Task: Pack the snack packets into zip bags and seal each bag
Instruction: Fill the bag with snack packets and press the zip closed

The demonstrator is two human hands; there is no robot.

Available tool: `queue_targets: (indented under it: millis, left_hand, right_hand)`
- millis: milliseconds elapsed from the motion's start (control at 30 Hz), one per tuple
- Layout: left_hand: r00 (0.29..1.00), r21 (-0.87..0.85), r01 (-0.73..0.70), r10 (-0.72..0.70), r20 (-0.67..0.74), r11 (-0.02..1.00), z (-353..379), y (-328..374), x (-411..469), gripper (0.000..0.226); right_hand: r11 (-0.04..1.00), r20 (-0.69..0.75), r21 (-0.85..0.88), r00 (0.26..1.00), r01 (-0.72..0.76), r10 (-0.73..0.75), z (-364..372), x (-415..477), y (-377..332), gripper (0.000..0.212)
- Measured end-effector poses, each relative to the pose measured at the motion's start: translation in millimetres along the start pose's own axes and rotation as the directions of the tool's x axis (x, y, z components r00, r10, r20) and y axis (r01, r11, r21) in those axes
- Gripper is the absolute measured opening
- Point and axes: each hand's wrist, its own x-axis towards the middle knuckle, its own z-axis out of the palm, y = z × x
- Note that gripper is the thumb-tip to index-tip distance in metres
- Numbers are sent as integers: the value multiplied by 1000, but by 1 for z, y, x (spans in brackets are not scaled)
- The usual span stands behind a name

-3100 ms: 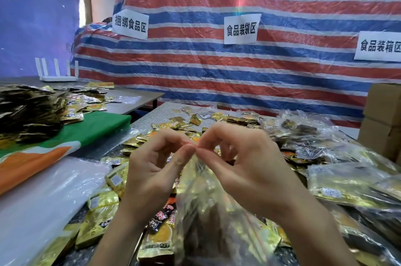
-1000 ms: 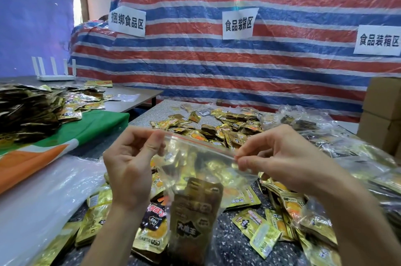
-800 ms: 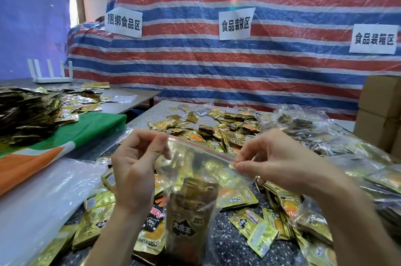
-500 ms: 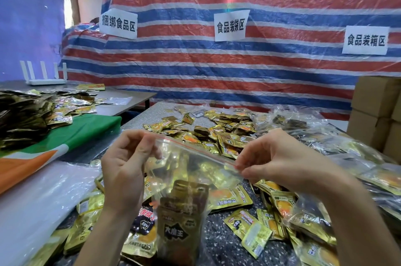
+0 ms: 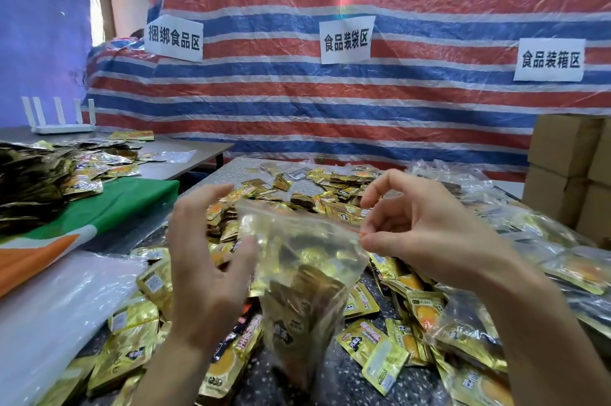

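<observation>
Beside the zip bag (image 5: 307, 270), contents blurred: left grip (image 5: 205, 260) spread, right grip (image 5: 429, 240) pinching corner.

Centre: the way was blocked by the zip bag (image 5: 307, 266), held up between the left hand (image 5: 205, 260) and the right hand (image 5: 426, 240).
Near edge: a bare strip of speckled surface (image 5: 334, 379) was left just right of the bag.
Far side: loose snack packets (image 5: 330, 194) were heaped across it; a striped tarpaulin (image 5: 330, 107) was hung behind.
Right: passage was closed by filled bags (image 5: 529, 230) and cardboard boxes (image 5: 568, 167).
Left: a clear plastic sheet (image 5: 49, 306) was spread alongside.
</observation>
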Motion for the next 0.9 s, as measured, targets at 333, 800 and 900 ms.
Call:
queue_targets:
  millis: [333,800,900]
  left_hand:
    - [732,136,-443,270,626,886,24,37,23,32]
    - [564,-114,-112,158,810,987,19,51,48,20]
    - [541,-85,-125,140,829,989,19,48,49,22]
  right_hand:
    - [996,26,-40,997,79,-78,7,-7,-11,29]
    - [996,22,-73,999,42,-40,4,-12,-17,34]
    - [997,17,-72,999,42,-41,4,-14,-17,34]
